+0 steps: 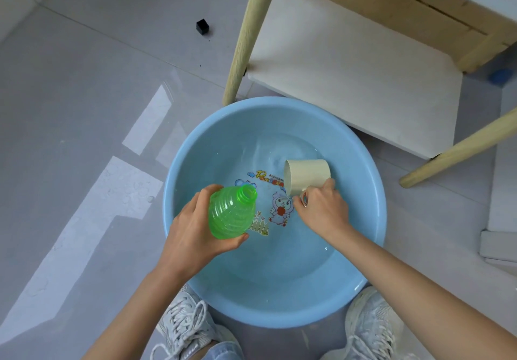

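Left hand (193,233) and right hand (324,208) are working over a blue basin (279,315) of water on a glossy grey floor (84,108).
The left is gripping a green bottle (232,211), uncapped, above the water; the right is pinching the handle of a cream cup (306,176), tipping it sideways. A wooden shelf (349,66) is standing behind.

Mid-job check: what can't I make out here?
- Base of the green bottle: covered by the left hand, head view.
- Handle of the cup: mostly wrapped by the right hand, head view.
- Printed wording in the basin: partly behind the cup, too small, head view.
- Wooden table: cut off by top edge.
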Tool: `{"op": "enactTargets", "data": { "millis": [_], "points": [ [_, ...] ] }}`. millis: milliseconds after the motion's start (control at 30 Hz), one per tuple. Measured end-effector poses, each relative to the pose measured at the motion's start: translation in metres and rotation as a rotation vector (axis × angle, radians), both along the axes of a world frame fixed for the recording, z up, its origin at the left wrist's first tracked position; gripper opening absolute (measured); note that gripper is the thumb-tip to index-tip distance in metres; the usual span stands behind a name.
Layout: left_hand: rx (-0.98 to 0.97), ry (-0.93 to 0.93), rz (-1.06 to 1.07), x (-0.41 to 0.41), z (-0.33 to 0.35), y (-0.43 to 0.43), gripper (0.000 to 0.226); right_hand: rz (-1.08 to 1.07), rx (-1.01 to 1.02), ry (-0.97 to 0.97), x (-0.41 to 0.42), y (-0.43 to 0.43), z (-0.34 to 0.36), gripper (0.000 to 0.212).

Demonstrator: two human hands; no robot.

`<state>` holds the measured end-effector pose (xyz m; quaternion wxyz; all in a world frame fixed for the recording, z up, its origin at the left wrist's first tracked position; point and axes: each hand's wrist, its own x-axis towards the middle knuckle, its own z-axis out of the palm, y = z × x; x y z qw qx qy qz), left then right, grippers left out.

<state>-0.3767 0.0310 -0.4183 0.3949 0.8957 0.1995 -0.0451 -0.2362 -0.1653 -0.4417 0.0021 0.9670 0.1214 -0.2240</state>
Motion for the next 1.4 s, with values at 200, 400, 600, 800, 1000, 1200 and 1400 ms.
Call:
{"op": "enactTargets", "data": {
  "millis": [200, 400, 600, 800, 1000, 1200, 1400],
  "points": [
    [-0.007, -0.008, 0.000, 0.000, 0.001, 0.000, 0.085, 0.082, 0.051, 0.021, 0.002, 0.010, -0.007, 0.037],
    [-0.015, -0.015, 0.012, -0.002, 0.002, 0.002, 0.085, 0.150, 0.153, 0.025, -0.001, 0.018, -0.017, 0.033],
    [-0.022, -0.017, 0.013, -0.001, 0.005, 0.003, 0.084, 0.126, 0.291, 0.132, -0.003, 0.009, -0.017, 0.027],
    [-0.025, -0.019, 0.017, -0.001, 0.004, 0.003, 0.084, 0.013, 0.474, 0.061, -0.003, -0.007, 0.000, 0.023],
    [-0.039, -0.015, 0.020, 0.000, 0.004, 0.001, 0.084, -0.258, 0.639, 0.198, 0.008, -0.022, 0.031, 0.016],
    [-0.048, -0.016, 0.013, 0.003, 0.005, -0.001, 0.085, -0.340, 0.731, 0.306, 0.001, -0.039, 0.066, 0.021],
    [-0.050, -0.016, 0.014, 0.007, 0.006, -0.003, 0.084, -0.271, 0.706, 0.159, -0.009, -0.054, 0.086, 0.017]
  ]
}}
